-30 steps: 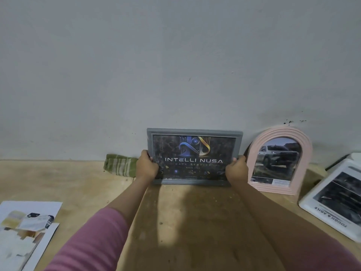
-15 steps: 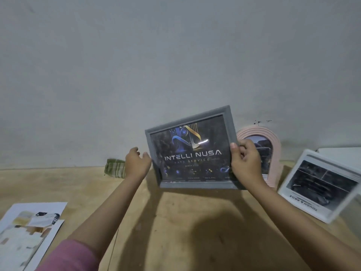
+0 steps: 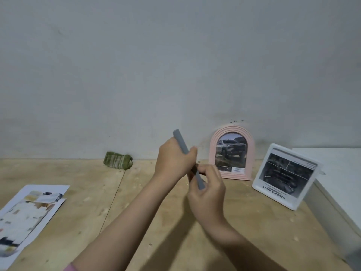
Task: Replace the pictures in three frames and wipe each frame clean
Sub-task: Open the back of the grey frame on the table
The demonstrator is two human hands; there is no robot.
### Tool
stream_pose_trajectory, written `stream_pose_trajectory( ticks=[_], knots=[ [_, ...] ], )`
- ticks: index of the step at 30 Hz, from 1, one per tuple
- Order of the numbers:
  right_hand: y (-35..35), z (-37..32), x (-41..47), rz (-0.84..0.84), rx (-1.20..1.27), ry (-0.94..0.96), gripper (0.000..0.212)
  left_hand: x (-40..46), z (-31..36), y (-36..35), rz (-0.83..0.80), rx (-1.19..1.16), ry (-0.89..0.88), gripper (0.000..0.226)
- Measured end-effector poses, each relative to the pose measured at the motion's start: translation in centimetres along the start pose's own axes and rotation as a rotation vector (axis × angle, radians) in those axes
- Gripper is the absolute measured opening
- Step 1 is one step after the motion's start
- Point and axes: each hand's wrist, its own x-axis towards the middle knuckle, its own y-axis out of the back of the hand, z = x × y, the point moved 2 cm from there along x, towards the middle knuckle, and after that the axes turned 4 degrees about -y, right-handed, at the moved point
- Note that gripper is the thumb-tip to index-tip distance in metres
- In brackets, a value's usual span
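Frame in hand: grey frame (image 3: pixel 182 147) is held above the wooden table (image 3: pixel 136 202), turned edge-on to us, so we see only its thin side and not the picture.
Long axis: it runs from upper left, near the wall, down to lower right, toward us.
Left hand (image 3: pixel 172 158): our fingers are curled around the upper part of the frame.
Right hand (image 3: pixel 209 189): it holds the lower end; fingertips seem to pinch something dark at the back, but we cannot tell what.
Key relation: the back of the frame faces right, so the right hand is nearer to it; we judge that this hand will open the back while the left keeps the frame steady.
Other frames: pink arched frame (image 3: pixel 232 152) stands at the wall, white frame (image 3: pixel 285 176) leans just beside it on the right.
New pictures: printed sheets (image 3: pixel 29 210) lie far left.
Cloth: green cloth (image 3: pixel 118 160) lies by the wall.
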Motion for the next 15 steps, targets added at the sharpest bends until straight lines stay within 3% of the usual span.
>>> stream_pose_trajectory(
  ticks=[3, 7, 10, 15],
  knots=[
    [0.0, 0.1, -0.9, -0.075, 0.101, -0.035, 0.005, -0.4, -0.4, -0.2, 0.027, 0.033, 0.010, 0.017],
    [1.2, 2.1, 1.0, -0.223, 0.087, -0.134, 0.025, 0.1, -1.7, 1.3, 0.012, -0.087, 0.102, 0.013],
    [2.0, 7.7, 4.7, -0.176, -0.031, -0.397, 0.021, 0.6, -2.6, 2.9, -0.060, -0.295, 0.212, 0.013],
    [3.4, 14.6, 8.0, -0.243, -0.258, -0.849, 0.049, 1.0, -5.9, 4.2, -0.310, -0.538, 0.193, 0.022]
  ],
)
